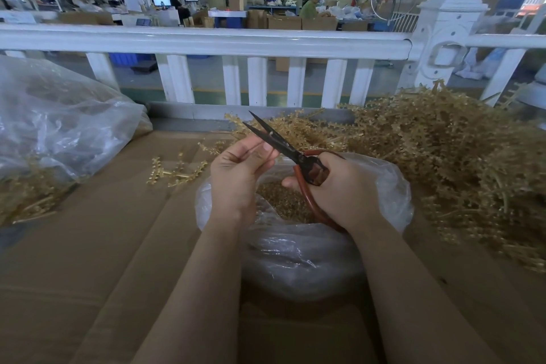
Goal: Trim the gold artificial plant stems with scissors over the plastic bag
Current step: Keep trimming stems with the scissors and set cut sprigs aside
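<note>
Many spiky gold stems (pixel 443 139), heaped.

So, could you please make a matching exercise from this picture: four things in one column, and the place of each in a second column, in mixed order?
Things:
1. scissors
2. big pile of gold stems
3. open plastic bag of clippings
4. large crumpled plastic bag

Places:
A. far left on the cardboard
B. right side of the table
C. in the right hand, blades open near the left hand
D. directly under both hands

Pairs: 1-C, 2-B, 3-D, 4-A
</note>
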A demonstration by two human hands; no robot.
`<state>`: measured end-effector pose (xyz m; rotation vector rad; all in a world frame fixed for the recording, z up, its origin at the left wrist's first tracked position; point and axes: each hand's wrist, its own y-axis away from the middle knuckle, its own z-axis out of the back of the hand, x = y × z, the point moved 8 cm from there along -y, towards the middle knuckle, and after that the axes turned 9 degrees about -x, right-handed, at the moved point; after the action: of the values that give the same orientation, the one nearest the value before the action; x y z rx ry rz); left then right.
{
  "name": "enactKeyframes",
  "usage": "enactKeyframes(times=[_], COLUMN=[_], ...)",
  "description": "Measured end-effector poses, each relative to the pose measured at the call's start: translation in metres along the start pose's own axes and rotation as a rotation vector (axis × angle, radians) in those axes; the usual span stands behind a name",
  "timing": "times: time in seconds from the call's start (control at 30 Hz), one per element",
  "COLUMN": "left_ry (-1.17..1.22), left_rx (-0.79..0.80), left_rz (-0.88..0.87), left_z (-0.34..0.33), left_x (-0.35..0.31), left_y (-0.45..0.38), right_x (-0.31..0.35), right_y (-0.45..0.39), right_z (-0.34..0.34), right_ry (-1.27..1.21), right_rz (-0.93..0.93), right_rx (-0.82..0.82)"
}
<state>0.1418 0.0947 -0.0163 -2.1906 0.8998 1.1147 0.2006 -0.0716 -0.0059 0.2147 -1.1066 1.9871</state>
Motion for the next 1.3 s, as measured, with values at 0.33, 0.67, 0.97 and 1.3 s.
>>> enactKeyframes(times=[0.33,0.67,0.97,1.3], left_ry=[-0.051,-0.083,-0.184,-0.236], left_rx=[-0.015,0.0,0.088,0.089], left_rz=[-0.048,-0.112,-0.23,-0.233], left_z=[0.0,-0.002,-0.012,-0.012], left_x=[-0.003,-0.007,-0.014,-0.014], left_y=[0.0,0.0,0.005,0.004], right_x=[0.0,0.001,0.004,0.009], right_y=[0.0,0.0,0.001,0.001], right_z=[-0.003,0.0,0.007,0.013], right_ry=[-0.026,-0.036,0.026,0.068], right_rz=[-0.016,0.004,0.044,0.081], right_rx=[0.027,-0.004,-0.046,-0.121])
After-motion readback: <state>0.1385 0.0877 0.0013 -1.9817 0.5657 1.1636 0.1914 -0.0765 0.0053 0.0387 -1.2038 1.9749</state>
